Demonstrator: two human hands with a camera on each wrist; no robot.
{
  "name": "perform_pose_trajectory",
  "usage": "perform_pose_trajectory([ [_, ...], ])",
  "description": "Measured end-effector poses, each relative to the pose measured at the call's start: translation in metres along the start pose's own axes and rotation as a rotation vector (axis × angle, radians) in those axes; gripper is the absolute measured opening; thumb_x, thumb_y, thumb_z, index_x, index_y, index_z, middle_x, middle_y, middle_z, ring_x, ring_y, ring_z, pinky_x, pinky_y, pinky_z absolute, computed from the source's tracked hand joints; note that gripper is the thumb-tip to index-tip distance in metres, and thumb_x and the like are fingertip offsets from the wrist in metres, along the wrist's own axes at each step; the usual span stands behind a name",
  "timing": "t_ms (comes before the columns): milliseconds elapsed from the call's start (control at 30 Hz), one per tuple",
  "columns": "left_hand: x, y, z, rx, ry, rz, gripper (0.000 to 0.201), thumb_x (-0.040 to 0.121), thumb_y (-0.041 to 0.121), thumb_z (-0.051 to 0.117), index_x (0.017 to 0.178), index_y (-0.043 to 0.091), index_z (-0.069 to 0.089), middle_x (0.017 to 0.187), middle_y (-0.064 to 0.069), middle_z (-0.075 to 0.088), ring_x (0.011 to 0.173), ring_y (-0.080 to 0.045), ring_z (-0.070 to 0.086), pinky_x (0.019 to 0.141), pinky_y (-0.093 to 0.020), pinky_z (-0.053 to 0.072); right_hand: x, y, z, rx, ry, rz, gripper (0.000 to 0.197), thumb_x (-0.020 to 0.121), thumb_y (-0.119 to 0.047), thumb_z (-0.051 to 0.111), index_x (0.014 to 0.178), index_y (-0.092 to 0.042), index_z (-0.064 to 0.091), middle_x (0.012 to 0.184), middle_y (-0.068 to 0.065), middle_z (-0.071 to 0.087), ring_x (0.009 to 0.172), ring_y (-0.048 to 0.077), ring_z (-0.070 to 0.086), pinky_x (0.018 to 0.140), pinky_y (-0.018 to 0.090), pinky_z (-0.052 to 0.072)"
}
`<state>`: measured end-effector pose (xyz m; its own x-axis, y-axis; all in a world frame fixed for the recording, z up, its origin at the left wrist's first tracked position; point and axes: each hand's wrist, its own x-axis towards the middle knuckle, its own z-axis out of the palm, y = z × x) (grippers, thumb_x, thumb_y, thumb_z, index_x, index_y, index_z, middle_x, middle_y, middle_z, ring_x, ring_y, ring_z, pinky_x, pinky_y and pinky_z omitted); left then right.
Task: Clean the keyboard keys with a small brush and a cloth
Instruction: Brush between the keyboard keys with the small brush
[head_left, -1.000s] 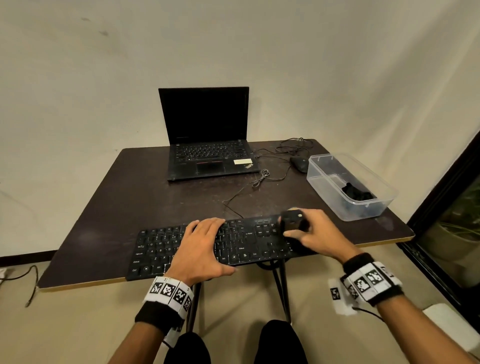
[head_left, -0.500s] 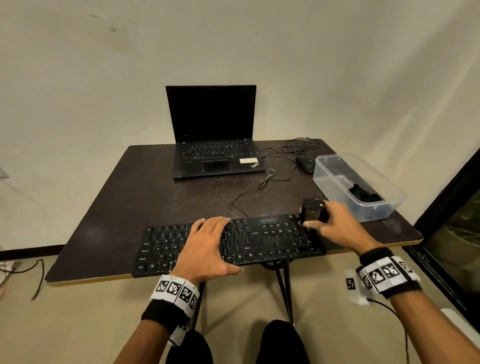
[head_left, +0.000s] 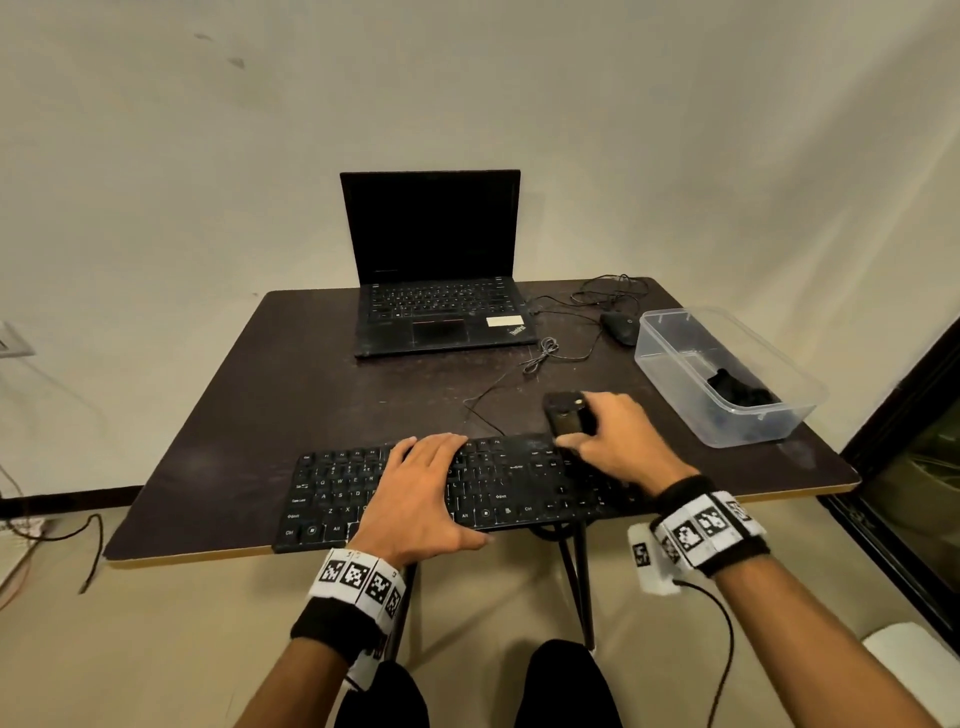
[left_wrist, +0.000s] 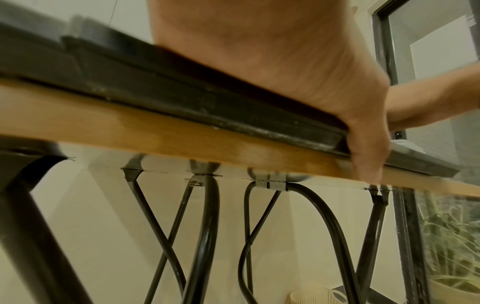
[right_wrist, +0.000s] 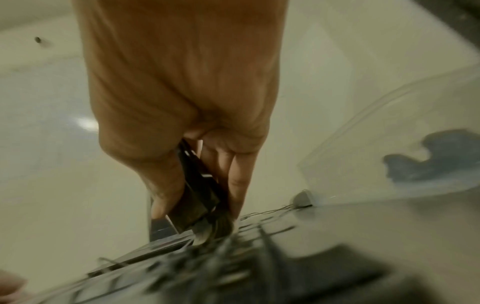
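Observation:
The black keyboard (head_left: 498, 493) lies along the table's front edge. My left hand (head_left: 421, 488) rests flat on its middle keys with straight fingers, and the thumb lies along the front rim (left_wrist: 363, 156). My right hand (head_left: 615, 441) grips a small black brush (head_left: 565, 415) upright at the keyboard's top edge, right of centre. In the right wrist view the brush (right_wrist: 200, 197) sits between thumb and fingers, with its bristles (right_wrist: 213, 228) touching the keys. A dark cloth (head_left: 737, 392) lies in a clear plastic box (head_left: 670, 358) at the right.
An open black laptop (head_left: 436, 270) stands at the back of the dark table (head_left: 291, 395). A black mouse (head_left: 621, 327) and its loose cable (head_left: 540, 358) lie between the laptop and the box. Black metal legs (left_wrist: 202, 236) cross under the table.
My right hand swept the brush to the keyboard's right end, then back left along the top row. The left hand stayed flat on the keys.

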<state>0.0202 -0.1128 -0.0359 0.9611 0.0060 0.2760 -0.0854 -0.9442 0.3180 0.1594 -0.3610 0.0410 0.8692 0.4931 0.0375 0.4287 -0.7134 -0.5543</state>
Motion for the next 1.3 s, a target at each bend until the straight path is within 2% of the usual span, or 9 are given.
perform_pose_trajectory([
  [167,0.001,0.000,0.000,0.006,-0.007,-0.002,0.122,0.056,0.084,0.068,0.156,0.023,0.036,0.155,0.010,0.043,0.146,-0.010,0.036,0.130,-0.041,0.011,-0.011,0.038,-0.024,0.084,0.077,0.141,0.030,0.088,-0.024,0.087,0.113,-0.026,0.071,0.102,-0.004,0.074,0.107,0.024,0.069,0.092,0.038,0.053],
  [300,0.000,0.002,-0.001,0.002,0.001,0.003,0.119,0.056,0.082,0.069,0.155,0.023,0.038,0.154,0.009,0.045,0.144,-0.010,0.038,0.130,-0.041,0.012,-0.002,-0.004,0.000,0.102,0.055,0.064,0.044,0.087,-0.030,0.087,0.128,-0.023,0.072,0.120,0.000,0.077,0.111,0.020,0.068,0.096,0.032,0.051],
  [500,0.001,0.003,-0.002,-0.001,-0.002,-0.006,0.117,0.055,0.079,0.072,0.152,0.022,0.041,0.151,0.008,0.048,0.142,-0.010,0.042,0.128,-0.041,0.016,0.006,-0.064,0.046,0.072,-0.091,-0.130,0.038,0.089,-0.029,0.083,0.125,-0.029,0.072,0.121,0.000,0.077,0.117,0.023,0.068,0.099,0.032,0.052],
  [600,0.000,0.001,-0.001,-0.007,0.001,-0.003,0.118,0.054,0.080,0.072,0.153,0.023,0.040,0.152,0.010,0.047,0.143,-0.009,0.041,0.129,-0.041,0.014,0.001,-0.039,0.022,0.056,-0.021,-0.009,0.042,0.091,-0.026,0.083,0.131,-0.025,0.070,0.126,0.003,0.075,0.119,0.025,0.067,0.093,0.026,0.046],
  [733,0.000,-0.001,0.000,-0.006,0.001,-0.006,0.121,0.055,0.083,0.071,0.155,0.023,0.038,0.155,0.010,0.044,0.145,-0.009,0.038,0.130,-0.041,0.013,-0.012,0.021,-0.018,0.078,0.134,0.193,0.035,0.089,-0.026,0.085,0.120,-0.019,0.071,0.116,0.008,0.076,0.113,0.030,0.069,0.097,0.039,0.054],
  [833,0.000,-0.001,0.001,-0.009,0.010,0.000,0.121,0.055,0.084,0.072,0.155,0.023,0.038,0.155,0.009,0.045,0.144,-0.011,0.039,0.130,-0.040,0.012,-0.020,0.038,-0.030,0.029,0.159,0.229,0.033,0.090,-0.021,0.084,0.121,-0.015,0.071,0.117,0.010,0.076,0.114,0.032,0.068,0.098,0.041,0.053],
  [1033,0.000,0.000,0.001,-0.002,0.007,0.002,0.121,0.056,0.084,0.073,0.155,0.024,0.038,0.154,0.010,0.045,0.144,-0.009,0.039,0.130,-0.041,0.013,-0.042,0.059,-0.029,0.065,0.223,0.243,0.039,0.090,-0.021,0.084,0.125,-0.014,0.068,0.119,0.011,0.076,0.114,0.033,0.068,0.088,0.034,0.050],
  [1167,0.000,0.000,0.000,0.007,0.003,0.003,0.121,0.056,0.085,0.072,0.155,0.024,0.038,0.155,0.010,0.044,0.144,-0.009,0.038,0.130,-0.041,0.013,-0.054,0.073,-0.033,0.081,0.220,0.272,0.049,0.091,-0.024,0.082,0.134,-0.019,0.059,0.126,0.010,0.073,0.117,0.034,0.067,0.091,0.040,0.053],
  [1300,0.000,0.001,0.000,0.003,0.014,0.005,0.120,0.056,0.084,0.073,0.154,0.025,0.039,0.154,0.011,0.045,0.144,-0.009,0.039,0.130,-0.040,0.012,-0.055,0.077,-0.043,0.021,0.189,0.330,0.046,0.094,-0.025,0.080,0.127,-0.015,0.050,0.125,0.016,0.071,0.117,0.039,0.066,0.087,0.037,0.049],
])
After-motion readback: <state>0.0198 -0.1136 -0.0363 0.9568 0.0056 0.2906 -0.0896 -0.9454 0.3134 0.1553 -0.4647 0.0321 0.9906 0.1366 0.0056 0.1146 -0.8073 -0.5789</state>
